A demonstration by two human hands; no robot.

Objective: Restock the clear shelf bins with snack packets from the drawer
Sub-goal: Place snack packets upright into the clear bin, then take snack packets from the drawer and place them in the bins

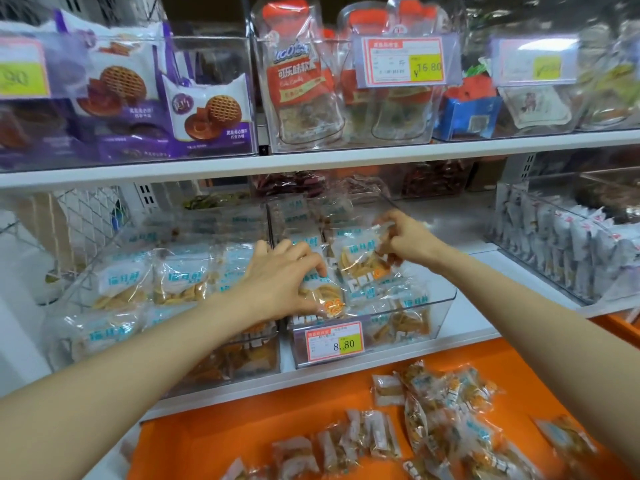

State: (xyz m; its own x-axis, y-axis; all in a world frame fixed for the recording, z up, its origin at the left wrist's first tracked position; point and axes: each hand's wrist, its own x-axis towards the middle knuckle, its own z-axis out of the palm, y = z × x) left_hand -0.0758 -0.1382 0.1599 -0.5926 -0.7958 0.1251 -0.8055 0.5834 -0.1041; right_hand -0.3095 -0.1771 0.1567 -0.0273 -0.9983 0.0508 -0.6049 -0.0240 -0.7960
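Note:
Both my hands reach into a clear shelf bin [446,306] on the middle shelf, the one with an 8.80 price tag [335,341]. My left hand [280,282] grips a snack packet [323,301] with a blue label and orange print, fingers curled over its top. My right hand [403,237] pinches the top edge of another clear snack packet [360,261] standing in the same bin. Below the shelf, an orange drawer [214,441] holds several loose snack packets [433,410].
A second clear bin [86,282] to the left is full of the same blue-label packets. To the right stands a bin of white sachets [568,251]. The upper shelf carries bins of purple biscuit packs [204,112], red-topped pouches [298,81] and a 16.80 tag [403,62].

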